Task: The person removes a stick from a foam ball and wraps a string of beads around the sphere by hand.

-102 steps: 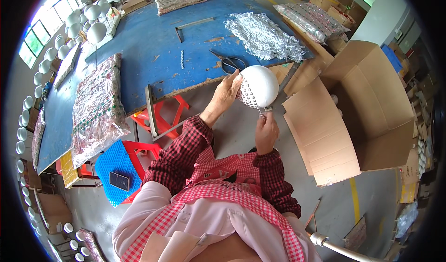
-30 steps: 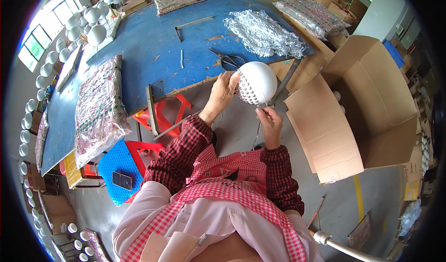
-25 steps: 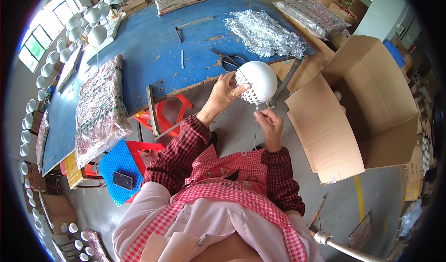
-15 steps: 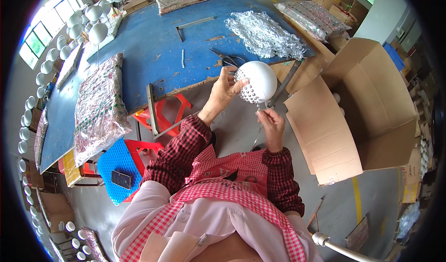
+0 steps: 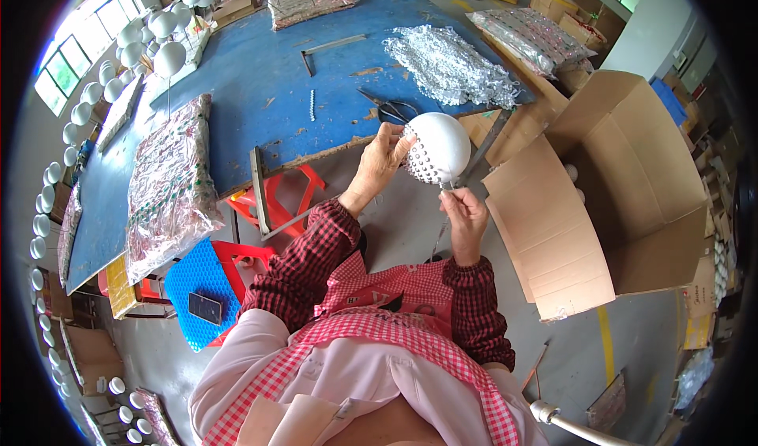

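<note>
Ball held at table edge, both hands engaged.

My left hand (image 5: 380, 161) grips the white ball (image 5: 437, 147) from its left side, fingers spread over the surface; the ball sits in the air just off the near edge of the blue table (image 5: 260, 98). The lower part of the ball carries rows of small beads. My right hand (image 5: 464, 213) is directly below the ball, its grip pinched narrow on a thin strand that I cannot make out clearly. Scissors (image 5: 388, 109) lie on the table just behind the ball. A silver heap (image 5: 446, 67) lies farther back. An open carton (image 5: 624, 177) stands to my right.
</note>
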`<state>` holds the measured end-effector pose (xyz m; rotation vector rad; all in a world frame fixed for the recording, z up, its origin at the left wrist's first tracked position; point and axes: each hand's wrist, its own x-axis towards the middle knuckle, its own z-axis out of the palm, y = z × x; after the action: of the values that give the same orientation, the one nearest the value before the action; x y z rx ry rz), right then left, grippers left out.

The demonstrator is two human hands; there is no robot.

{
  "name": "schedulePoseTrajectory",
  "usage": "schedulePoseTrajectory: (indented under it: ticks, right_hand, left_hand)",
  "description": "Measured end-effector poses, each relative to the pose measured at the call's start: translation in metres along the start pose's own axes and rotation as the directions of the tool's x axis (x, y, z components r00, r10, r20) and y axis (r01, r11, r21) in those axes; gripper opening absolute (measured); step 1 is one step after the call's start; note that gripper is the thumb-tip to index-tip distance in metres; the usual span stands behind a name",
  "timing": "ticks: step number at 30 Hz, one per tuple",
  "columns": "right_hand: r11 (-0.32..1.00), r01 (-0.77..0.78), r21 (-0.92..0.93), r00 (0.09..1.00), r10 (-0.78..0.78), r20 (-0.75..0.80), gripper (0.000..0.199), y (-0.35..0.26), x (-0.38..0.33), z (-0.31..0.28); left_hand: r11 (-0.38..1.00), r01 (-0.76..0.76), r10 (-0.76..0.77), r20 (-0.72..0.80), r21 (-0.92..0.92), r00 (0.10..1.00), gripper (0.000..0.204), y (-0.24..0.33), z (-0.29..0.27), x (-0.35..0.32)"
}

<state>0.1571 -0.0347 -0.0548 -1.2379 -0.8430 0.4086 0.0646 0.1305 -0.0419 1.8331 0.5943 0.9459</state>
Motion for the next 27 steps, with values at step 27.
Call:
schedulePoseTrajectory:
  ticks: [27]
  right_hand:
    - [0.996, -0.086, 0.020, 0.996, 0.086, 0.003, 0.018, 0.010, 0.002, 0.002]
  left_hand:
    - [0.993, -0.101, 0.100, 0.023, 0.062, 0.995, 0.060, 0.002, -0.002, 0.000]
